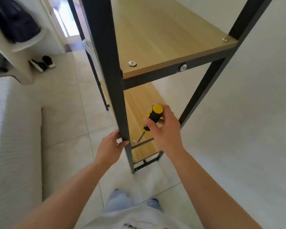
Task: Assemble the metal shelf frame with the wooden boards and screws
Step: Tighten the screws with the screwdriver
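Note:
The black metal shelf frame [109, 66] stands upright on the tiled floor with wooden boards fitted at several levels. The upper board [163, 45] shows screws at its near corners [132, 63]. My left hand [111, 147] grips the frame's near front post low down. My right hand [165, 128] holds a yellow and black screwdriver [153, 115], its tip pointing down at the near edge of a lower board [139, 104], just right of a small screw [134, 141]. Another board [144, 153] sits below, near the floor.
A white wall [246, 113] stands close behind the shelf on the right. A white bed or sofa edge [10, 138] fills the left. Dark shoes [43, 63] lie by a white cabinet at the back left. My feet [153, 201] stand on the tiles below.

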